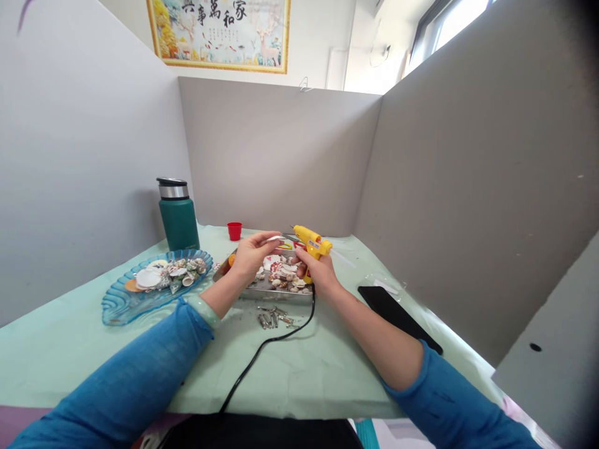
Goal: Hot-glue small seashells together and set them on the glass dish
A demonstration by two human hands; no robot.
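A small white shell [272,238] is pinched in the left hand [250,254] so the yellow plastic glue gun [312,244], gripped by the right hand [318,269], points at it over the flat metal tray [262,288]

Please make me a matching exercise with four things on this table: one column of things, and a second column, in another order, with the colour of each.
Things:
1. glue gun
2. flask
3. small cup
4. shell dish

Colours:
a. red
b. clear blue
c. yellow
d. dark green

Pairs: 1-c, 2-d, 3-a, 4-b
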